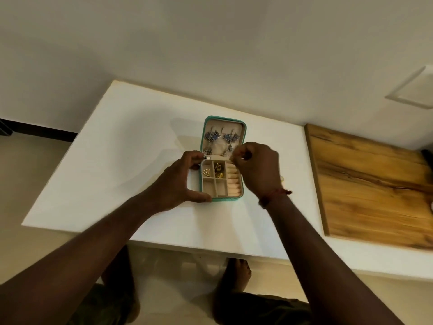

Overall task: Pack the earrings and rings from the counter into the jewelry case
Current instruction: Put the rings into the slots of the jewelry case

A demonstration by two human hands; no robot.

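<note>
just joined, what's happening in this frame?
A person is packing jewelry at a white counter. The left hand grips the left side of an open teal zip-up jewelry case, steadying it. The right hand pinches a small thin metal piece, too small to identify, above the tray's far right corner. Blue-and-silver dangly earrings hang in the lid, gold pieces sit in two far tray compartments, and the cream ring rolls look empty.

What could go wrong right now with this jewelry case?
The right hand pinches a small piece above the ring rolls; it may slip into a wrong compartment. That hand also sits near the blue earrings hanging in the lid and might snag them.
</note>
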